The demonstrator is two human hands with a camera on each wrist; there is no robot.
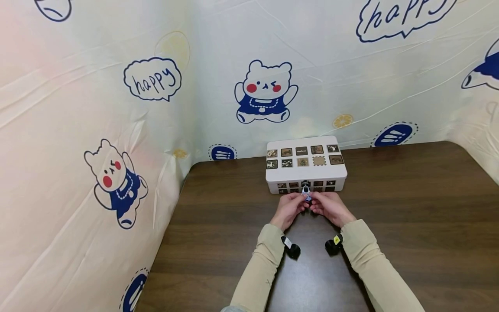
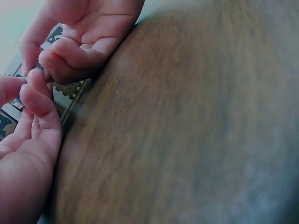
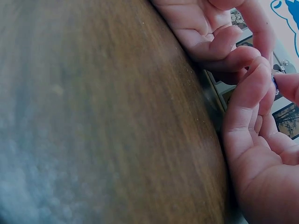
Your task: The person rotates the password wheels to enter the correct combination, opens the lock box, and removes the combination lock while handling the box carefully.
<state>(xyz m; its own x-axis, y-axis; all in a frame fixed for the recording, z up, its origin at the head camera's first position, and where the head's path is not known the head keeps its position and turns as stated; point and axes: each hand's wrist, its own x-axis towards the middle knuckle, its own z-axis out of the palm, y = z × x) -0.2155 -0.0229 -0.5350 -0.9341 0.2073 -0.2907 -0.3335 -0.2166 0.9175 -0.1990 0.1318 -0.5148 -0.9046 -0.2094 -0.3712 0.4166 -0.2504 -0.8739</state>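
Observation:
A white tin box (image 1: 280, 173) with small dark picture squares stands at the back of the table. At the middle of its front side is a metal latch (image 1: 306, 183). Just in front of the latch is a small padlock (image 1: 307, 197) with a silver shackle and a bluish body. My left hand (image 1: 287, 209) pinches it from the left between thumb and fingers. From the other side, my right hand (image 1: 331, 207) also pinches it. In both wrist views the fingers mostly cover the padlock, and only a blue sliver shows.
The box stands on a dark wooden table (image 1: 218, 225). Behind it and along the left hangs a pale printed cloth (image 1: 218, 99) with bears and "happy" bubbles. Black wrist cameras (image 1: 292, 249) sit near both beige sleeves (image 1: 260, 264).

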